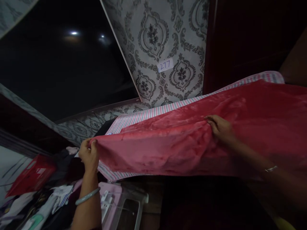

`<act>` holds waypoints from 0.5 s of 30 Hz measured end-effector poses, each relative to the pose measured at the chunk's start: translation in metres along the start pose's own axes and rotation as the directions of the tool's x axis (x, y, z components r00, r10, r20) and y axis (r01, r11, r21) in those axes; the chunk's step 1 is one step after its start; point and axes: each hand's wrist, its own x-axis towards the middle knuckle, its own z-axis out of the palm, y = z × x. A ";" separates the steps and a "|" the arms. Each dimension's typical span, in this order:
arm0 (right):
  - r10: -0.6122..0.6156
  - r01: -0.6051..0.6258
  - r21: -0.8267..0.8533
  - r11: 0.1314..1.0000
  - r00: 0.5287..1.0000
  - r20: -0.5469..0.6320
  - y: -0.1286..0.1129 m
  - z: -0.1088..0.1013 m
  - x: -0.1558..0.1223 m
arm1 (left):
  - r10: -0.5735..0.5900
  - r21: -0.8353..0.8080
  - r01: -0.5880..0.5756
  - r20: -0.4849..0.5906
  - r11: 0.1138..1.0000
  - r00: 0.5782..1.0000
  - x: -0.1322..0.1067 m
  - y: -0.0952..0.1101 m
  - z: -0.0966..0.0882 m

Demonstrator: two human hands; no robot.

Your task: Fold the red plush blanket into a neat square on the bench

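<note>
A large red shiny cloth point(182, 140) lies spread over a pink-and-white striped pad point(148, 115) on a board. My left hand point(89, 155) is closed on the cloth's left corner and holds it out past the pad's end. My right hand point(219, 127) rests on the cloth near its middle, fingers pinched into a fold of the fabric. A pale green bangle sits on my left wrist and a thin metal one on my right.
A dark screen point(59, 64) and patterned grey wallpaper point(163, 38) with a tag reading 277 point(165, 65) stand behind the board. At lower left are a red bag point(31, 175), heaped clothes and a pink plastic stool point(120, 201). Dark wood furniture point(240, 38) is at the right.
</note>
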 end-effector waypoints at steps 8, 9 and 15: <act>0.081 -0.086 -0.072 0.994 0.994 -0.068 -0.021 -0.043 0.013 | 0.037 -0.047 -0.044 -0.141 0.998 0.989 0.004 0.033 -0.019; 0.081 -0.089 -0.083 0.993 0.993 -0.091 -0.022 -0.048 0.016 | 0.043 -0.055 -0.053 -0.162 0.997 0.986 0.006 0.036 -0.021; 0.077 -0.122 -0.184 0.975 0.969 -0.233 -0.029 -0.082 0.039 | 0.098 -0.112 -0.125 -0.223 0.986 0.970 0.013 0.060 -0.030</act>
